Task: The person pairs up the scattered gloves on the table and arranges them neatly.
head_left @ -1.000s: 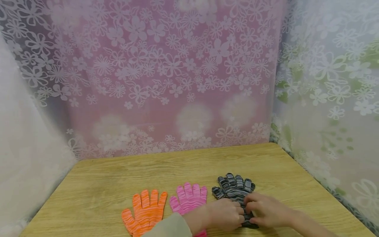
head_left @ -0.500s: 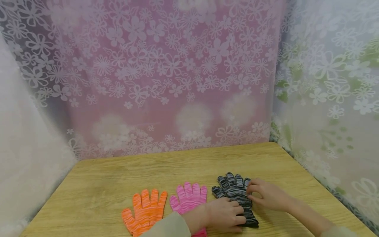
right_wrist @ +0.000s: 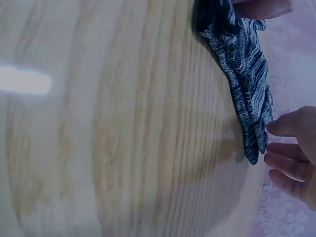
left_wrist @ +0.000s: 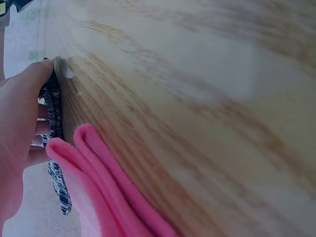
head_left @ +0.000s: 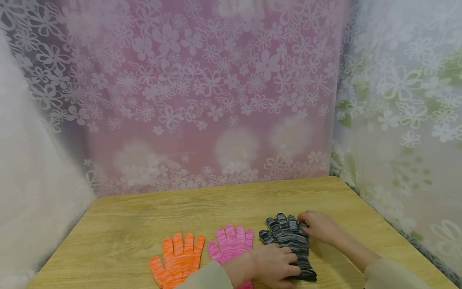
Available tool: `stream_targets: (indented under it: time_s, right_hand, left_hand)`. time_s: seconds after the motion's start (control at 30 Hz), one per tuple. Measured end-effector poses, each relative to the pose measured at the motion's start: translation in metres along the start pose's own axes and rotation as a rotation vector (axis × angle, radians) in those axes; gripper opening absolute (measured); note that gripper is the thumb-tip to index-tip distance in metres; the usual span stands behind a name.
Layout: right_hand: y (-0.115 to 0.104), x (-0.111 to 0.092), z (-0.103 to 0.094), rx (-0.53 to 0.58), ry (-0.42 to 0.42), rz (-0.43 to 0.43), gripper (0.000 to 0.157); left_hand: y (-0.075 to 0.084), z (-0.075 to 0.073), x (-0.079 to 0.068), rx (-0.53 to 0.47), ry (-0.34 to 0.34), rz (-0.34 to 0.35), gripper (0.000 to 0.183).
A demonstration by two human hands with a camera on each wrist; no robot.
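A black-and-grey striped knit glove [head_left: 288, 237] lies on the table at right, fingers pointing away and its cuff toward me. My left hand [head_left: 272, 263] rests on its lower palm with loosely bent fingers; in the left wrist view that thumb is at the dark cuff edge. My right hand [head_left: 319, 226] touches the glove's outermost fingertip on the right, its fingers lightly bent. Seen from the right wrist, the black glove [right_wrist: 247, 74] shows layered edges, and the right thumb meets its tip. A pink glove [head_left: 231, 243] lies just left, partly under my left forearm.
Farther left lies an orange glove [head_left: 182, 257], its lower part cut off by the sleeve and frame edge. All sit on a wood-grain table [head_left: 162, 212]. Flower-patterned curtains [head_left: 216, 100] enclose the table at the back and sides.
My right hand has slid from the glove's cuff up along its right edge to the outer fingertip. The left hand stays on the lower palm, its fingers a little more spread.
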State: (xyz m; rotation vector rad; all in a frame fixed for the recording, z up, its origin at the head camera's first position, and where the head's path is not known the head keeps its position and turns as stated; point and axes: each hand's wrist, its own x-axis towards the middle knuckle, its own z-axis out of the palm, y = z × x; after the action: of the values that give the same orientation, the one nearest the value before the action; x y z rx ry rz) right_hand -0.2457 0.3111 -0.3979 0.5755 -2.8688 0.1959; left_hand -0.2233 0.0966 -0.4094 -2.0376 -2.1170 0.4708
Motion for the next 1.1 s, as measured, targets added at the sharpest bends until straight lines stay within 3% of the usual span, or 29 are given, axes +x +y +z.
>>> stream_targets:
  time_s: [0.17,0.33,0.5,0.7,0.9,1.1]
  right_hand:
    - [0.000,0.003,0.005,0.014,-0.015,0.070,0.017]
    - [0.003,0.000,0.006,0.031,0.011,0.067,0.011]
    - [0.007,-0.002,-0.002,0.092,0.022,0.021,0.009]
    - [0.012,-0.002,-0.015,0.120,-0.020,0.090,0.008]
    - [0.015,0.001,-0.007,0.057,-0.095,0.148,0.010]
    - [0.015,0.003,0.005,0.000,-0.101,0.141,0.010]
  left_hand:
    - [0.000,0.000,0.000,-0.005,0.002,0.007,0.032]
    - [-0.001,0.000,0.000,0.004,-0.009,0.021,0.034]
    - [-0.001,0.000,0.000,-0.002,-0.022,0.018,0.034]
    - [-0.001,0.000,0.000,0.004,-0.031,0.002,0.032]
    - [-0.001,-0.001,0.000,-0.017,-0.051,-0.002,0.032]
    - [-0.001,-0.001,0.000,-0.028,-0.041,0.007,0.035]
